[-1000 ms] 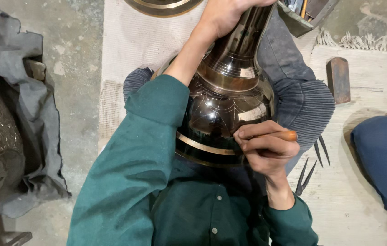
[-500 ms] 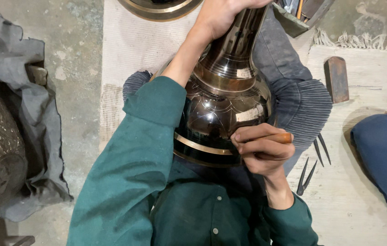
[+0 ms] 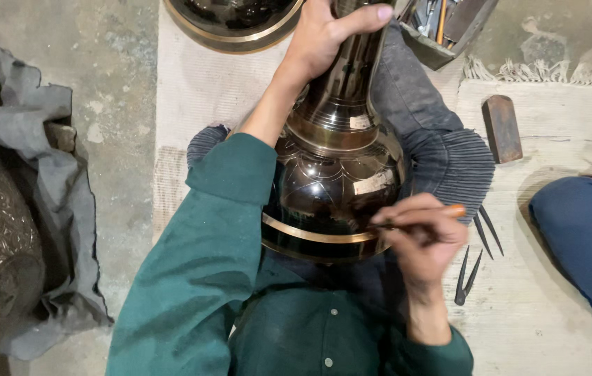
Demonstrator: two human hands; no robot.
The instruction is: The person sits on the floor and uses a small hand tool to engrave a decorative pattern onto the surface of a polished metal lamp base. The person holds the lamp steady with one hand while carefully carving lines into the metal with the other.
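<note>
On the person's lap the dark metal vase [image 3: 337, 181] is lying, left hand [image 3: 324, 35] clamped around its neck, right hand [image 3: 424, 233] pinching a thin tool [image 3: 414, 219] against the belly, so a slipping tip is risking a stray scratch.

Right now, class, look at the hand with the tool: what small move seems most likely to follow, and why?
Probably a short stroke along the vase's belly. The right hand pinches the thin tool with its tip on the dark surface above the brass band, and the left hand grips the neck.
</note>
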